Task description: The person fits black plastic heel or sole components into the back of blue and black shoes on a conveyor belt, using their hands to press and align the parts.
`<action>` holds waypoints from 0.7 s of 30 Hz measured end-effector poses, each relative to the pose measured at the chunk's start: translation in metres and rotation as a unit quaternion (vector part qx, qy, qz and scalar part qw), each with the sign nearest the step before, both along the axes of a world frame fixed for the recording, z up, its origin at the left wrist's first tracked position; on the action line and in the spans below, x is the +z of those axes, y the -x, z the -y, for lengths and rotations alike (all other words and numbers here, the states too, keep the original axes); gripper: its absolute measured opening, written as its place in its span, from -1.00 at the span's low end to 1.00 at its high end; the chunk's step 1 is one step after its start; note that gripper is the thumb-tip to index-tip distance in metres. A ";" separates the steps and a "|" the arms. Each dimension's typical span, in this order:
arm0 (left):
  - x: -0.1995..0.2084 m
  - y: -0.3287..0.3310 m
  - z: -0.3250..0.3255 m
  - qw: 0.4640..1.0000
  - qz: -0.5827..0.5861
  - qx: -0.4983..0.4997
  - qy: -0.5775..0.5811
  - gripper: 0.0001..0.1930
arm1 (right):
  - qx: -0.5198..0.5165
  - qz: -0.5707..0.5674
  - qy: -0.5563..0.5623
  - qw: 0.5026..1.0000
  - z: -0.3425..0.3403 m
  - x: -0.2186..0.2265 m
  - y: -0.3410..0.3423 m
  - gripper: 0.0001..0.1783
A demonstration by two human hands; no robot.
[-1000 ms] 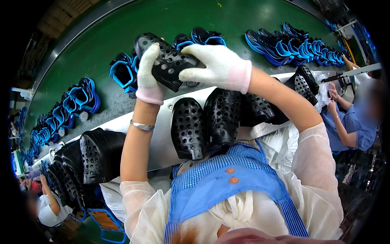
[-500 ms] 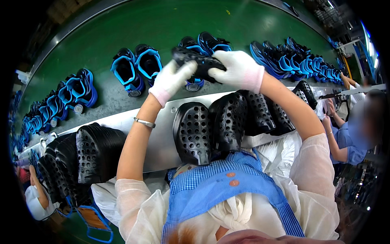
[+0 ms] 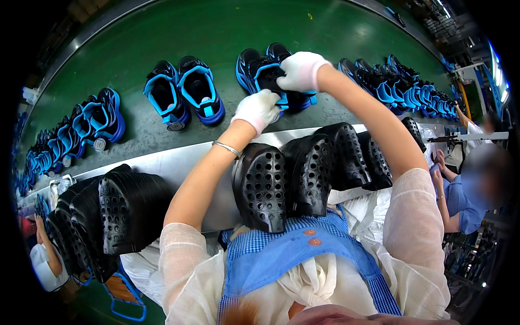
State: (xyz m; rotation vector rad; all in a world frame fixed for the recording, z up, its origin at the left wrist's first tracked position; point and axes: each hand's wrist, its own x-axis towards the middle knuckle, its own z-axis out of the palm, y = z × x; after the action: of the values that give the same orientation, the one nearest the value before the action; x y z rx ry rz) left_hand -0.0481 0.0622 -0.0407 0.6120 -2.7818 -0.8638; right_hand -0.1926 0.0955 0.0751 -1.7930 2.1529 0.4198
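Both hands are working over a pair of blue-and-black shoes point(image 3: 249, 67), which are sitting side by side on the green surface point(image 3: 179, 35), nearer its metal near edge point(image 3: 208, 157) than its far edge; the left hand point(image 3: 255, 111), in a white glove, is curling its fingers at the heel end of the left shoe, though I cannot tell whether it is gripping; the right hand point(image 3: 302, 71), gloved too, is bending down over the shoe openings, its fingertips hiding there, so I cannot tell whether they are closing on anything; the inside of the left shoe is looking too dark to read.

To the left, 2 similar shoes point(image 3: 184, 92) are standing just apart from each other; a row of shoes point(image 3: 81, 130) is running toward the surface's left end, and another row point(image 3: 392, 81) is stretching toward its right end; black perforated forms point(image 3: 262, 187) are lining the near edge in front of the person's apron point(image 3: 303, 244), while a stack of such forms point(image 3: 116, 211) is resting farther left; a co-worker in blue point(image 3: 460, 200) is sitting beyond the right arm.
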 end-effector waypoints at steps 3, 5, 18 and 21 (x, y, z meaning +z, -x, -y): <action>0.000 0.006 -0.001 0.999 0.030 0.012 -0.008 -0.69 | 0.029 -0.050 -0.022 0.998 0.006 -0.024 -0.023 -0.62; 0.001 0.008 0.001 0.996 0.069 0.010 -0.061 -0.68 | 0.053 -0.062 0.028 0.996 0.011 -0.050 -0.021 -0.67; 0.007 0.027 0.017 0.962 0.242 -0.018 -0.124 -0.54 | 0.048 -0.038 -0.005 0.998 0.026 -0.051 -0.023 -0.71; 0.005 0.026 0.018 0.964 0.245 -0.046 -0.095 -0.61 | 0.093 -0.076 -0.019 0.993 0.024 -0.041 -0.028 -0.71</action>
State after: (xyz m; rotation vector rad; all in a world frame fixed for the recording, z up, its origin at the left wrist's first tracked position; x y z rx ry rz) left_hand -0.0740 0.0442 -0.0355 0.8340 -3.2086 -1.1446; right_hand -0.1646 0.0711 0.0337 -2.0083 2.0647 0.6576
